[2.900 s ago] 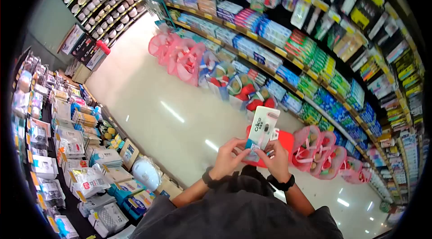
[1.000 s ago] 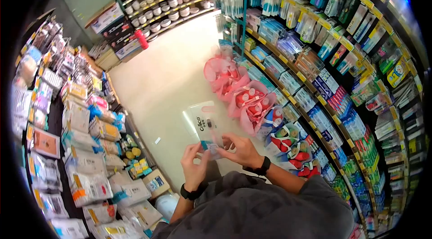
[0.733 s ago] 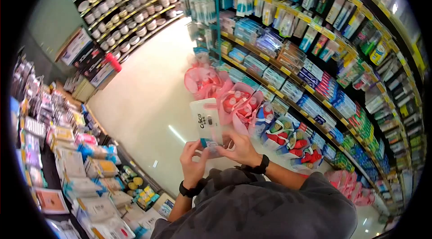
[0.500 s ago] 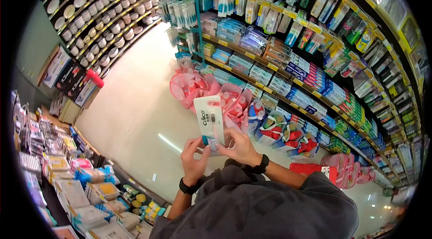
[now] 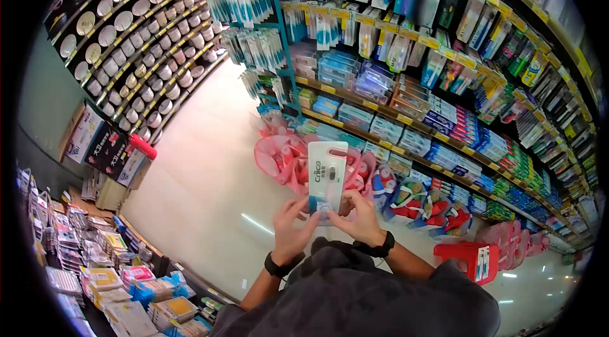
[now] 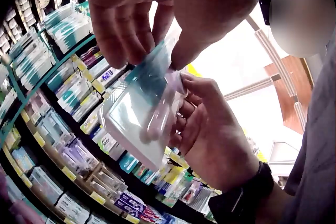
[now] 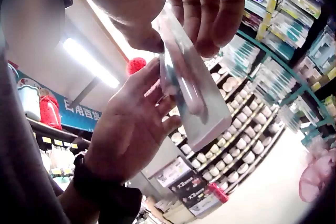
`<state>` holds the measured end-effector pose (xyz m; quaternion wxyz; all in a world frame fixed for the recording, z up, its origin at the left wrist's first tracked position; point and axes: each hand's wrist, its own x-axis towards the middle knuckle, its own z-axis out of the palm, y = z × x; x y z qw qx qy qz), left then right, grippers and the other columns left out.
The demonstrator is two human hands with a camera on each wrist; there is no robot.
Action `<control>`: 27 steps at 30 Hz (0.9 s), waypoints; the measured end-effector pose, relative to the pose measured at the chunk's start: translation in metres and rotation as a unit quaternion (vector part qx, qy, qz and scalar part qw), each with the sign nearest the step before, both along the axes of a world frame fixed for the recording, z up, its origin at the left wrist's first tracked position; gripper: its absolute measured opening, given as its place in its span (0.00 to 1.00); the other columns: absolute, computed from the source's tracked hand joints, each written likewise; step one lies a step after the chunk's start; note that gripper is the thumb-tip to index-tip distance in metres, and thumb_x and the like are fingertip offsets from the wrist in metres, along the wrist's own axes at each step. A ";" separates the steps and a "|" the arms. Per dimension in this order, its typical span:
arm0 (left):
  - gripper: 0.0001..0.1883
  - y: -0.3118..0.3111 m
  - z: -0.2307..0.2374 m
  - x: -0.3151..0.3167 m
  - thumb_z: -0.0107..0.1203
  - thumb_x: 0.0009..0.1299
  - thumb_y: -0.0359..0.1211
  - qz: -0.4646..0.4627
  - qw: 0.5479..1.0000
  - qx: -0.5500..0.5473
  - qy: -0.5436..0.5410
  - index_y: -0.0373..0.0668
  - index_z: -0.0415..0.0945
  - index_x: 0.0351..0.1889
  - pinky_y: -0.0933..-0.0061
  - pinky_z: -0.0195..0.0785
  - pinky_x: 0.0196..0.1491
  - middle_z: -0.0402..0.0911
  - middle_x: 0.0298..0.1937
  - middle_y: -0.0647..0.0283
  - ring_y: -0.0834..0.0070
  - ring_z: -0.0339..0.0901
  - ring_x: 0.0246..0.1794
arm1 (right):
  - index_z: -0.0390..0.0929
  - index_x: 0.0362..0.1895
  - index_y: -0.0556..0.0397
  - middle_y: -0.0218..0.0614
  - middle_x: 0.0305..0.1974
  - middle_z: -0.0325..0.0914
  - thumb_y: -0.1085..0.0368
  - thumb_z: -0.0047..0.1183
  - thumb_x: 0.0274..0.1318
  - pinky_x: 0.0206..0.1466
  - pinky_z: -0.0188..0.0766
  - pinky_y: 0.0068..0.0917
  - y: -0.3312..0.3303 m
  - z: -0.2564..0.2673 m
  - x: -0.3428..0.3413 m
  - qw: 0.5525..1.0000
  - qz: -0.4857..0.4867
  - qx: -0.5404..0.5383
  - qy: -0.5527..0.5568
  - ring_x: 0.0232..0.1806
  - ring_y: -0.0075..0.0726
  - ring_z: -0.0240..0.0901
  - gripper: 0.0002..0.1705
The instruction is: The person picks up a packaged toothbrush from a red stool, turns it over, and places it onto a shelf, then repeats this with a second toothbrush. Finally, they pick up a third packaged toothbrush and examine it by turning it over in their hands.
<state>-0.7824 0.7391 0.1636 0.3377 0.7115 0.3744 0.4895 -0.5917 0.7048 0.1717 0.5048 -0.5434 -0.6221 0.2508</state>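
Note:
Both hands hold a flat blister pack with a white card, dark lettering and a hang slot at its top. Beneath its clear plastic lies a pinkish, handle-shaped item; its kind is unclear. Left thumb and fingers of my left hand pinch the teal lower left corner. My right hand grips the lower right edge, the two thumbs close together at the bottom. In the left wrist view the right hand supports the pack's edge; in the right wrist view the left hand is at the opposite edge.
Ahead and right stand shelves of boxed and hanging goods. Pink mesh bags of bottles line their foot. A red basket sits by my right elbow. Packaged goods fill a low display at left; bowls fill far shelves.
The head view has turned right and lifted over the last second, bringing more shelf in. The pack stays in both hands, now more upright and a little further right in view.

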 end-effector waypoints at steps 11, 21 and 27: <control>0.21 0.106 0.001 -0.005 0.69 0.62 0.22 0.023 0.999 -0.022 0.006 0.35 0.81 0.54 0.74 0.76 0.36 0.81 0.44 0.57 0.71 0.80 0.39 | 0.78 0.49 0.56 0.33 0.29 0.81 0.63 0.73 0.50 0.31 0.75 0.25 0.109 0.002 -0.010 1.000 -0.002 0.005 0.014 0.27 0.27 0.79 0.24; 0.21 0.198 0.001 -0.022 0.68 0.63 0.22 -0.035 0.999 -0.007 -0.009 0.34 0.80 0.55 0.73 0.75 0.36 0.81 0.43 0.57 0.71 0.80 0.39 | 0.78 0.50 0.57 0.33 0.29 0.81 0.64 0.73 0.51 0.31 0.75 0.24 0.177 0.001 -0.032 0.998 -0.064 0.018 -0.019 0.26 0.24 0.79 0.24; 0.23 0.263 -0.003 -0.044 0.68 0.62 0.21 -0.133 0.991 0.002 -0.012 0.34 0.79 0.57 0.74 0.75 0.36 0.81 0.44 0.58 0.72 0.80 0.39 | 0.78 0.52 0.56 0.35 0.31 0.82 0.62 0.72 0.53 0.33 0.77 0.26 0.208 0.007 -0.058 0.989 -0.137 0.005 -0.055 0.28 0.28 0.80 0.25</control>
